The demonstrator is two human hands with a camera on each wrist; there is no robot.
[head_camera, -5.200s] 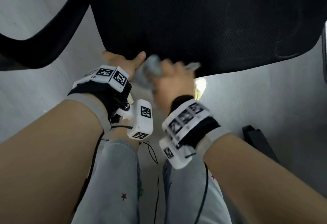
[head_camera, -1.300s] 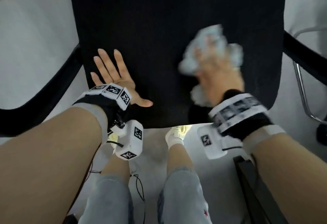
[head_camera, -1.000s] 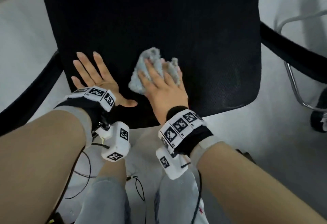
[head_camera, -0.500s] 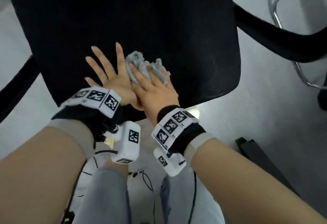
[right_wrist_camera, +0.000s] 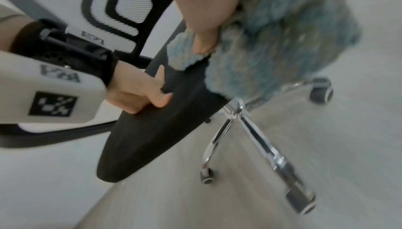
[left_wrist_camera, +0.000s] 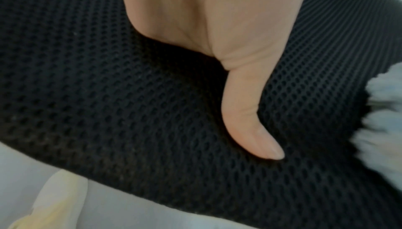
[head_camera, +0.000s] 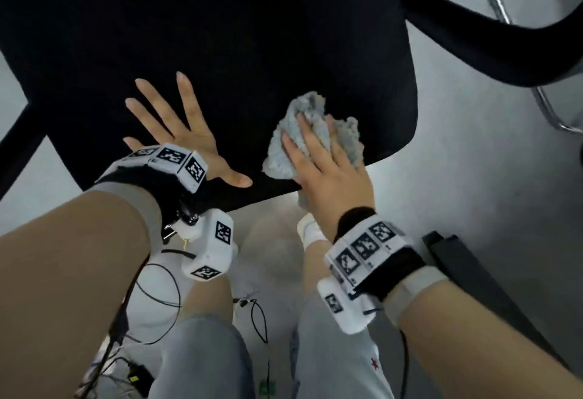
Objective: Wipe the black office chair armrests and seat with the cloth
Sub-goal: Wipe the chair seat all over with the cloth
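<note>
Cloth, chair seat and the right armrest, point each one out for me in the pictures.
cloth (head_camera: 310,121): head view, on the fluffy bunched top above the fingers.
chair seat (head_camera: 220,35): head view, on the bare black mesh in the middle.
right armrest (head_camera: 492,45): head view, on the curved black bar.

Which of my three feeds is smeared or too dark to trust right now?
Head view: sharp on both hands, but the seat is near featureless black. Left wrist view: crisp mesh around the left hand, cloth blurred at the edge. Right wrist view: motion-smeared, cloth and chrome base soft, lines bent.
</note>
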